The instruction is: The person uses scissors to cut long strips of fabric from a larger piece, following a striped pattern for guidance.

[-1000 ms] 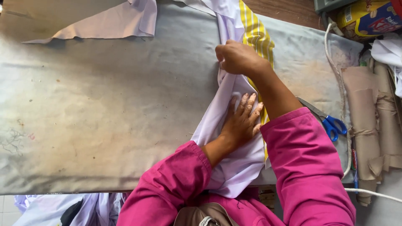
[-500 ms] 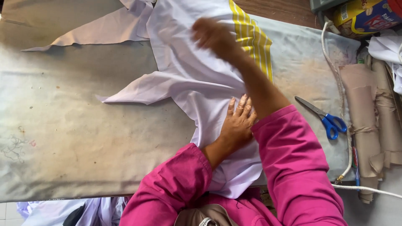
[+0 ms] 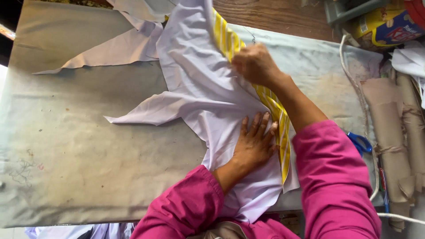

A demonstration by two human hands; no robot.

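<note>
Left hand [image 3: 254,144]: fingers spread flat, palm down, pressing white garment [image 3: 199,88], gripping nothing. Right hand [image 3: 255,64]: fingers curled shut, pinching garment's yellow-striped edge [image 3: 272,104] farther up. Garment's long axis runs from body toward table's far edge; pointed flap sticks out left. Cloth thin, smooth, softly creased; stripe band yellow and white. Garment lies mid-table on grey, stained padded table cover [image 3: 88,150]. Blue-handled scissors [image 3: 359,142] right, beside brown paper rolls [image 3: 389,128].

Left hand [image 3: 254,144] flat, fingers spread; right hand [image 3: 255,64] clenched, arm outstretched.
</note>
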